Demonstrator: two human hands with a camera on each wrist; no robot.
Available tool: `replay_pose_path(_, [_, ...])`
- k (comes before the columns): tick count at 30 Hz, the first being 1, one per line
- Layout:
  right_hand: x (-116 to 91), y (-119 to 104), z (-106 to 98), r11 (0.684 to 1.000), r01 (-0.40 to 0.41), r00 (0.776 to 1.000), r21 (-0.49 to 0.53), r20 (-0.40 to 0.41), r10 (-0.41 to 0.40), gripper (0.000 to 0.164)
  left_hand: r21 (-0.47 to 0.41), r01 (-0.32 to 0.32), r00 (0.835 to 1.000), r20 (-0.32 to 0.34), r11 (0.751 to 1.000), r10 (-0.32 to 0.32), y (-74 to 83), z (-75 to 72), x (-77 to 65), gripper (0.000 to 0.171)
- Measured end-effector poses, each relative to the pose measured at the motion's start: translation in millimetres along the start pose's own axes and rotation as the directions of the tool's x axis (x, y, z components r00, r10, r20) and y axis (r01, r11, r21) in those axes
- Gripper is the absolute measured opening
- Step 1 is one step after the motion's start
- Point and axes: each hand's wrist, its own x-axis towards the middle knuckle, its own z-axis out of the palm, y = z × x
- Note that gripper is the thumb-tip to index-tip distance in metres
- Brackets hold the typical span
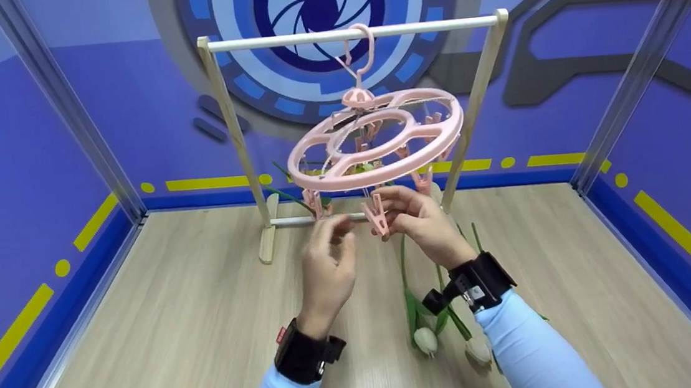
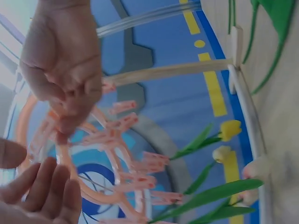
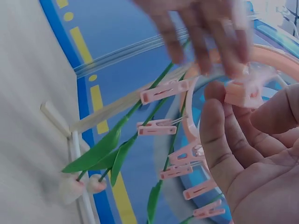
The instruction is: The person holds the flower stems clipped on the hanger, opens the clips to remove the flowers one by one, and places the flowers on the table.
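A pink round clip hanger [image 1: 375, 176] with many clothespins hangs by its hook from a rack. My right hand [image 1: 423, 224] pinches a pink clothespin [image 1: 377, 215] at the hanger's front, between thumb and fingers. My left hand [image 1: 330, 267] is just left of that clothespin, its fingers loosely bent and nothing visible in them; it looks blurred in the right wrist view. Other clothespins [image 3: 163, 91] grip the stems of tulips hanging heads down, among them a white tulip [image 3: 96, 183] and a yellow tulip [image 2: 230, 130].
A wooden rack [image 1: 232, 116] with a white top bar [image 1: 294, 39] stands at the table's back. White tulips [image 1: 425, 340] lie on the wooden table [image 1: 176, 334], beside and partly under my right forearm. Blue patterned panels [image 1: 35, 152] enclose the table at the back and sides.
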Motion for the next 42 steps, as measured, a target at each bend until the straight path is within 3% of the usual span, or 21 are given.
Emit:
replay_pose_path(3, [1,-2,-1,0.999,0.011,1.000,0.036,0.012,-0.012,0.047,0.043,0.099,0.985,-0.145,0.994,-0.091,-19.6,-4.1,-0.6,0.019])
replay_pose_path(6, [1,-3,-1,0.999,0.015,1.000,0.046,0.016,-0.016,0.048,0.070,0.227,0.955,-0.213,0.971,-0.208,-42.7,-8.2,5.3,0.028])
replay_pose_path(8, [1,-4,0,0.999,0.009,1.000,0.047,0.016,-0.010,0.048,0.064,0.299,0.939,-0.197,0.952,-0.282,-55.9,-11.5,11.3,0.040])
replay_pose_path(12, [1,-3,2,0.999,0.000,1.000,0.051,0.020,-0.001,0.047,0.031,0.360,0.931,-0.080,0.932,-0.357,-73.7,-18.0,20.6,0.052])
replay_pose_path(19, [0,-2,1,0.998,-0.002,1.000,0.055,0.011,0.002,0.044,-0.044,0.294,0.956,0.003,0.955,-0.294,-77.6,-20.0,23.6,0.042])
replay_pose_path(24, [-1,-1,0,0.998,-0.017,1.000,0.058,0.012,0.017,0.043,-0.093,0.298,0.954,0.049,0.950,-0.295,-70.2,-16.9,20.5,0.042])
replay_pose_path(31, [-3,6,0,0.998,0.001,0.999,0.062,0.039,-0.004,0.039,-0.207,0.327,0.945,0.078,0.922,-0.318,-56.9,-14.9,13.3,0.044])
replay_pose_path(37, [-4,13,4,1.000,-0.002,0.997,0.023,0.082,0.000,0.026,-0.220,0.299,0.954,0.065,0.929,-0.292,-50.5,-15.9,7.5,0.041])
replay_pose_path(42, [-2,18,10,1.000,-0.022,0.998,-0.017,0.062,0.023,0.025,-0.246,0.316,0.948,0.101,0.916,-0.300,-41.3,-16.1,2.2,0.036])
